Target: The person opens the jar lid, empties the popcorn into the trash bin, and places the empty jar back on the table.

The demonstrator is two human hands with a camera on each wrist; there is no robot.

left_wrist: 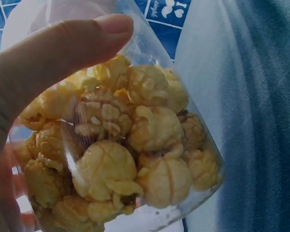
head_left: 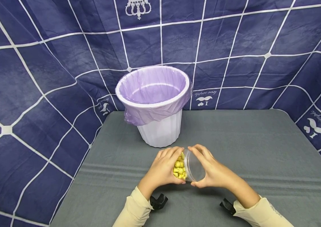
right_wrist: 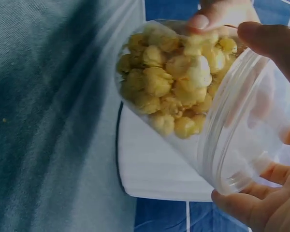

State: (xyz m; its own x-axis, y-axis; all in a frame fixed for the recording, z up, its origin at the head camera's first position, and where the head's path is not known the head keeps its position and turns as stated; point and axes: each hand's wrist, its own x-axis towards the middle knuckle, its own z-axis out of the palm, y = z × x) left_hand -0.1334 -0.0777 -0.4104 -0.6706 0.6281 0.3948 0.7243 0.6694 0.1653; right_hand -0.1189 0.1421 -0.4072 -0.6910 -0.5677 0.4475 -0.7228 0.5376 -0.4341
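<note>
Sleeves (head_left: 133, 208), cream in colour, enter at the bottom edge of the head view; a black wrist piece (head_left: 158, 201) shows beside each cuff. Left hand (head_left: 161, 167): curled round the filled end of a clear jar (head_left: 188, 165), thumb on the near side. Right hand (head_left: 217, 170): gripping the jar's clear end, thumb near, fingers far. The jar lies on its side below the centre of the frame; contact with the table (head_left: 257, 142) cannot be determined. Yellow popcorn (head_left: 179, 168) occupies the left part.

Left wrist view: adds brown patches on individual kernels. Right wrist view: exposes the right fingertips beneath the clear end, at lower right, and the full run of the ridged band (right_wrist: 227, 121).

Beyond the jar, upper centre, stands a white bin (head_left: 160, 134). Only the head view shows the interior of its lilac liner (head_left: 156, 115). Blue gridded cloth (head_left: 228, 37) hangs behind.
</note>
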